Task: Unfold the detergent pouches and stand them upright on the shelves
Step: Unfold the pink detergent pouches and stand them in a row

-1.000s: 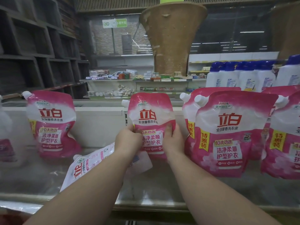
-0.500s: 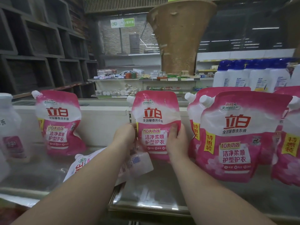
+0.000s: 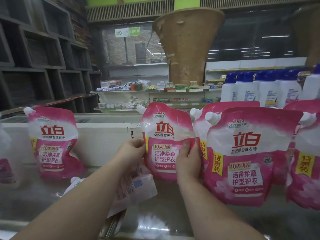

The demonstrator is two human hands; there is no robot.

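Note:
A pink and white detergent pouch (image 3: 165, 135) stands upright in the middle of the glass shelf (image 3: 164, 210). My left hand (image 3: 130, 153) grips its left edge and my right hand (image 3: 187, 161) grips its right edge, thumb on the front. Another pouch (image 3: 135, 186) lies flat on the shelf under my left forearm, back side up. One upright pouch (image 3: 53, 142) stands to the left. Larger upright pouches (image 3: 245, 156) crowd the right side, touching the held one.
White bottles with blue caps (image 3: 259, 89) stand behind the pouches at the right. A bottle (image 3: 5, 161) sits at the far left edge. A low white wall (image 3: 103, 135) backs the shelf. Dark cubby shelving (image 3: 38, 54) rises at the left.
Both hands have stayed on the middle pouch's sides, and the pouch now stands straighter and closer to the large pouches. The camera has shifted slightly.

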